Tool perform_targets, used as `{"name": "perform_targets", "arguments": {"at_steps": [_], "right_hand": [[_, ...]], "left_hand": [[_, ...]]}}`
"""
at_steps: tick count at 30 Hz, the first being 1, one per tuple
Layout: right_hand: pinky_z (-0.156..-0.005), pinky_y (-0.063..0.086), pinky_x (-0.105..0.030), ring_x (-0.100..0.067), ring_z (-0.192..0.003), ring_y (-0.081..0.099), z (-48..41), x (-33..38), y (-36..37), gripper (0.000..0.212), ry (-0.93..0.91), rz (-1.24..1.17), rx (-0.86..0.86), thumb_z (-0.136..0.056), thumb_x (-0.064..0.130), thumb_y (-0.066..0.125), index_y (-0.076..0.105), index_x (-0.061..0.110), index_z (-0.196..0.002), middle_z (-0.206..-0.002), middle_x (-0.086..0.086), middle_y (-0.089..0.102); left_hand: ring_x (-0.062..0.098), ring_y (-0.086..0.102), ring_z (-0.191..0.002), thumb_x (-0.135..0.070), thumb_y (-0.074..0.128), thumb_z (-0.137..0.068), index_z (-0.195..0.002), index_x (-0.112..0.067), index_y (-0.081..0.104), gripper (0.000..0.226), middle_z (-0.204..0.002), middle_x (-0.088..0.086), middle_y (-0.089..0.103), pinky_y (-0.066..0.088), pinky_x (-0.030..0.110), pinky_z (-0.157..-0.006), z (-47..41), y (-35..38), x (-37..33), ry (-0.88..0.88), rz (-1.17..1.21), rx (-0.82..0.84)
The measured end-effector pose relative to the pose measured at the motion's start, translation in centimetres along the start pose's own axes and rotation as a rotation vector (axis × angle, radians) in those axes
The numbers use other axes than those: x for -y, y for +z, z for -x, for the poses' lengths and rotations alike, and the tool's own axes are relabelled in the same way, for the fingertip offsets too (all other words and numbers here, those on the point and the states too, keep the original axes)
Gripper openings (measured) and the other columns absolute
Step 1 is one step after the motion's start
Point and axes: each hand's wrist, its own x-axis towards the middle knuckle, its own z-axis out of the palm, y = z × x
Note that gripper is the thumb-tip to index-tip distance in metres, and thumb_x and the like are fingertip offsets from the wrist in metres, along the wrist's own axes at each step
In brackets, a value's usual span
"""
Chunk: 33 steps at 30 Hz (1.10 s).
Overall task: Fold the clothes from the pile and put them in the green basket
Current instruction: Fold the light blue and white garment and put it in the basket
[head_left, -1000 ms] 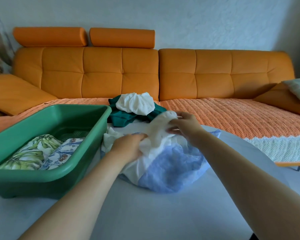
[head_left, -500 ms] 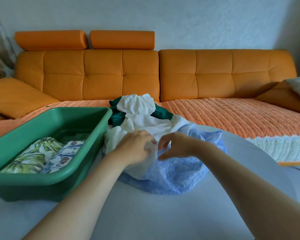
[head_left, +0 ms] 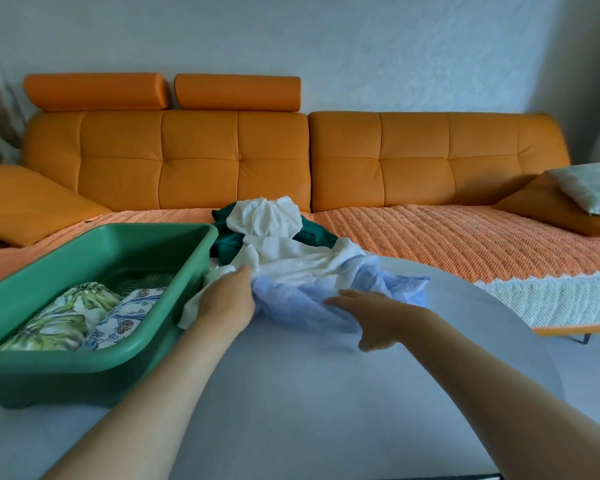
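Left hand (head_left: 226, 299) is on the left edge of the pile (head_left: 291, 271), just beside the basket (head_left: 66, 375). It's clutching the white cloth (head_left: 302, 261); the fingers curl into the fabric and are mostly hidden, and a tail of white hangs out below the palm. Right hand (head_left: 371, 313) is spread, fingers straight and pointing left, resting on the near edge of the blue cloth (head_left: 291, 306); thumb hangs down by the bench (head_left: 291, 393). It holds nothing.

Pile sits on the far side of the bench, centre. Blue cloth lies crumpled at the front with the white cloth over its back part. Behind them is a dark green cloth (head_left: 229, 240) with a white wad (head_left: 267, 216) on top.

Basket is on the bench at left, its right wall touching the pile. Inside, at the near left end, are two folded pieces side by side: a leaf print (head_left: 56, 320) and a blue floral (head_left: 125, 313), touching.

Orange sofa (head_left: 222, 168) is behind the bench with a ribbed orange throw (head_left: 447, 237) on the seat. A pale pillow (head_left: 589, 185) is at far right.
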Motion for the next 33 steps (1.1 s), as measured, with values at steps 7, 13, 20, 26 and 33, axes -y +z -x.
{"name": "perform_targets", "arguments": {"at_steps": [7,13,20,26,33], "right_hand": [[-0.118,0.021,-0.052,-0.025,-0.149,0.023,-1.1,-2.0,1.2,0.053,0.145,0.122,-0.072,-0.095,0.016,0.05,0.047,0.034,-0.145,-0.156,-0.001,0.034],[-0.096,0.042,-0.033,-0.024,-0.115,0.056,-0.8,-1.2,-1.5,0.03,0.222,-0.262,-0.122,-0.097,0.019,0.053,0.062,0.011,-0.124,-0.12,-0.005,0.061],[-0.09,0.051,-0.044,-0.025,-0.097,0.063,1.5,-1.8,-2.8,0.039,0.14,-0.495,-0.173,-0.084,0.059,0.049,0.067,0.028,-0.098,-0.102,-0.002,0.066],[-0.087,0.058,-0.039,-0.027,-0.101,0.07,4.4,-2.2,-5.8,0.046,0.009,-0.925,0.085,-0.07,0.019,0.059,0.067,0.013,-0.115,-0.11,-0.009,0.074],[-0.072,0.042,-0.03,-0.018,-0.103,0.059,2.1,-1.8,-5.9,0.025,0.238,0.112,-0.413,-0.088,0.044,0.067,0.069,0.034,-0.11,-0.108,0.008,0.06]], "left_hand": [[0.021,0.05,-0.114,-0.009,0.054,-0.079,-0.124,-0.027,0.058,0.048,-0.13,-0.008,0.05,0.04,0.031,-0.092,2.2,-0.9,-2.7,0.508,0.238,-0.115],[0.023,0.052,-0.118,-0.051,0.063,-0.08,-0.14,-0.032,0.04,0.068,-0.138,-0.006,0.042,0.044,0.037,-0.092,2.9,2.2,-4.5,0.507,-0.034,0.215],[0.021,0.061,-0.097,-0.008,0.046,-0.088,-0.107,-0.03,0.06,0.032,-0.102,-0.003,0.066,0.051,0.035,-0.078,2.4,-2.7,-3.5,0.207,0.565,0.34],[0.009,0.061,-0.087,-0.022,0.06,-0.094,-0.086,-0.024,0.061,0.008,-0.091,-0.008,0.064,0.044,0.022,-0.073,3.2,-6.5,-2.5,0.052,0.784,0.534],[0.021,0.054,-0.085,-0.025,0.056,-0.093,-0.089,-0.025,0.057,0.005,-0.098,-0.002,0.062,0.039,0.033,-0.066,1.8,-3.1,-2.6,0.136,0.028,-0.123]]}}
